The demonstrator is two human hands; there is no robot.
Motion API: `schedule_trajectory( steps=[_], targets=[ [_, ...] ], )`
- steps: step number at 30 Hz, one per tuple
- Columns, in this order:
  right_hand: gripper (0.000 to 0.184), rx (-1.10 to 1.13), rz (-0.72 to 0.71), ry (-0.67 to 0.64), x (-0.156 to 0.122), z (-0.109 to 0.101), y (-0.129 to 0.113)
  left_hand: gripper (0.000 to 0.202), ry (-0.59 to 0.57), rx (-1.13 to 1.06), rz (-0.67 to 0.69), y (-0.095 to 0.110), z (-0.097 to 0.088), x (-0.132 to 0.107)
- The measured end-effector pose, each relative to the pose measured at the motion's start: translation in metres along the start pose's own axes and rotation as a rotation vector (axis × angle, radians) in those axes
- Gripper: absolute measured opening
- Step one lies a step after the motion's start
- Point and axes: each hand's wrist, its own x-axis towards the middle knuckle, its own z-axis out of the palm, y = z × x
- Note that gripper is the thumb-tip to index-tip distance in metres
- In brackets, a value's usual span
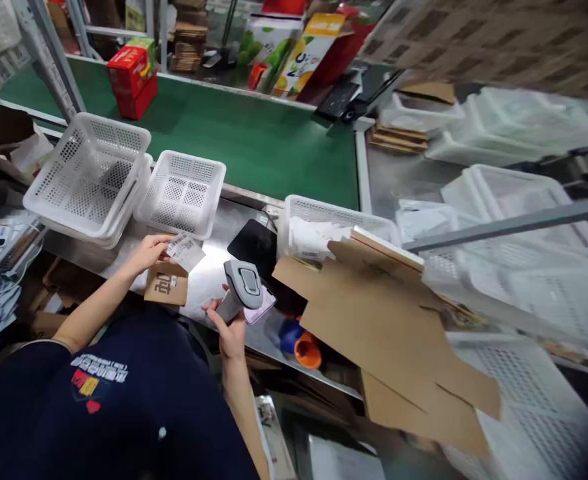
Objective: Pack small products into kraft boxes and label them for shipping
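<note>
My left hand [147, 253] pinches a white printed label [185, 251] over a small brown cardboard box [167, 283] that lies on the steel bench. My right hand [230, 328] grips the handle of a grey barcode scanner [243, 285], whose head points toward the label and box. Under the scanner lies a phone with a pale screen [264, 308]. A black pad [255, 245] rests just beyond the scanner.
Stacked white perforated baskets [87, 175] and a single one [181, 193] sit at the bench's back edge beside a green conveyor belt [254, 143] carrying a red box [133, 77]. Flat cardboard sheets [389, 333] lean at right over another basket [324, 217]. More white baskets [524, 200] fill the right.
</note>
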Motion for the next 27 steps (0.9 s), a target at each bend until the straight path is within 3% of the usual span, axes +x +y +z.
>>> schedule_trajectory(
  steps=[2, 6, 13, 17, 21, 24, 27],
  targets=[
    [0.047, 0.029, 0.040, -0.018, -0.007, 0.007, -0.006, 0.034, -0.054, 0.017, 0.016, 0.004, 0.001, 0.004],
    [0.034, -0.111, 0.102, 0.032, -0.017, 0.018, -0.015, 0.036, -0.155, 0.129, 0.080, 0.006, 0.003, 0.009],
    [0.033, -0.458, -0.131, -0.046, -0.047, 0.046, -0.039, 0.043, -0.279, 0.219, 0.169, 0.008, 0.001, 0.017],
    [0.036, -0.523, -0.134, -0.047, -0.054, 0.056, -0.052, 0.045, -0.309, 0.260, 0.195, 0.004, -0.006, 0.019],
    [0.035, -0.553, -0.074, -0.049, -0.067, 0.052, -0.052, 0.043, -0.345, 0.240, 0.165, -0.010, -0.007, 0.023],
    [0.034, -0.516, -0.029, -0.014, -0.087, 0.043, -0.043, 0.033, -0.283, 0.187, 0.158, -0.016, -0.005, 0.021],
    [0.033, -0.501, -0.102, 0.061, -0.094, 0.034, -0.041, 0.019, -0.095, 0.075, 0.198, -0.015, -0.009, 0.005]
  ],
)
